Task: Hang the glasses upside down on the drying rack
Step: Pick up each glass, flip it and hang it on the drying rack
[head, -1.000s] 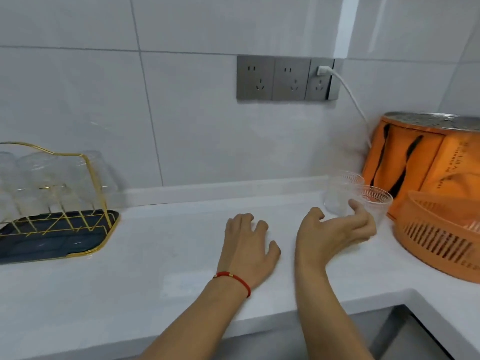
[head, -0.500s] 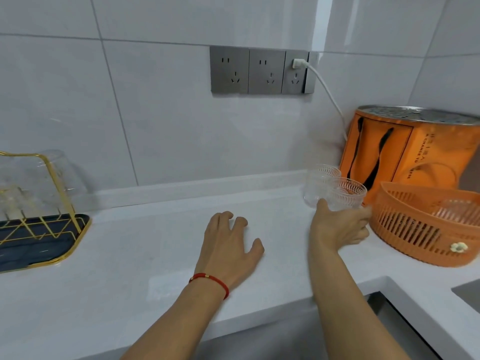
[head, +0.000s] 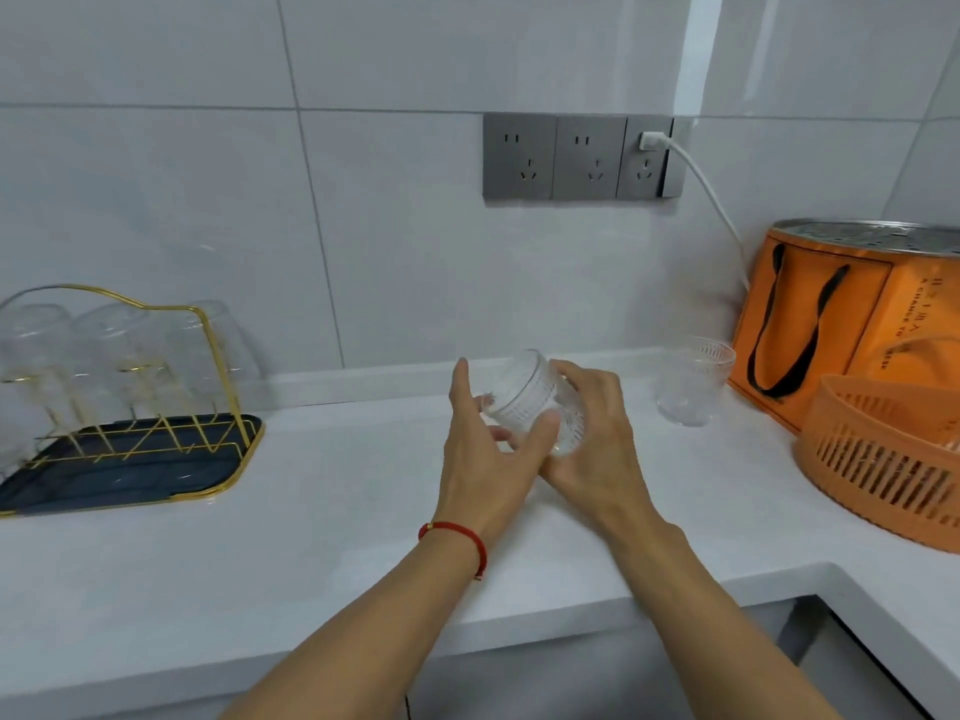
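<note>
Now glass [head: 524, 397] between both hands

A clear ribbed glass [head: 530, 402] is tilted on its side above the counter [head: 322, 511], clasped between both hands. A second ribbed glass [head: 693, 381] stands upright on the counter near the wall. At the far left sits a gold wire drying rack [head: 156, 407] on a dark tray, with clear glasses [head: 109, 350] hanging upside down on it.
</note>
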A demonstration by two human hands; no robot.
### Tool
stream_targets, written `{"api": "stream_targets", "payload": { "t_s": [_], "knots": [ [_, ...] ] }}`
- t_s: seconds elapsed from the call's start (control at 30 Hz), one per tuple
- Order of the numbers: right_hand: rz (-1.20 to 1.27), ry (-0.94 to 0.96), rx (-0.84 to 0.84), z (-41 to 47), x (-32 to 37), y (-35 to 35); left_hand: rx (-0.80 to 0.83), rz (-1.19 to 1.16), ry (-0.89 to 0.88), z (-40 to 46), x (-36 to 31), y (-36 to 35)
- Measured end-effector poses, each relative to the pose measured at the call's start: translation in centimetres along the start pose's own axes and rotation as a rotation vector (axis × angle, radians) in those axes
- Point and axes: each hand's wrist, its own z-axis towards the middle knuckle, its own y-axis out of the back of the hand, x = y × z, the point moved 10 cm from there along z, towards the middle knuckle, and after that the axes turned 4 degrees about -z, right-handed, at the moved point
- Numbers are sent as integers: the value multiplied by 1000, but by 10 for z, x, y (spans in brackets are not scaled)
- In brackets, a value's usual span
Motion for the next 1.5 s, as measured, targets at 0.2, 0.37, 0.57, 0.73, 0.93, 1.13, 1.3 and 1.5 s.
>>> {"api": "stream_targets", "payload": {
  "t_s": [0.2,0.37,0.57,0.73,0.93,1.13,1.3,1.5],
  "knots": [
    [172,52,283,-14,59,-58,-169,-330,191,-9,14,91],
    [666,-526,621,-38,81,-141,-260,-312,222,-29,27,170],
    [445,-331,484,6,157,-149,-291,611,24,-56,21,281],
    [367,-33,439,47,254,-165,-156,1121,-16,-63,46,302],
    [104,287,392,75,343,-224,-112,1097,68,-57,63,304],
    [-260,463,441,85,366,-286,-73,1094,110,-57,72,302],
    [-418,508,562,75,363,-327,-58,1105,123,-57,74,301],
    [-502,546,613,67,357,-348,-46,1108,126,-57,74,301]
  ]
}}
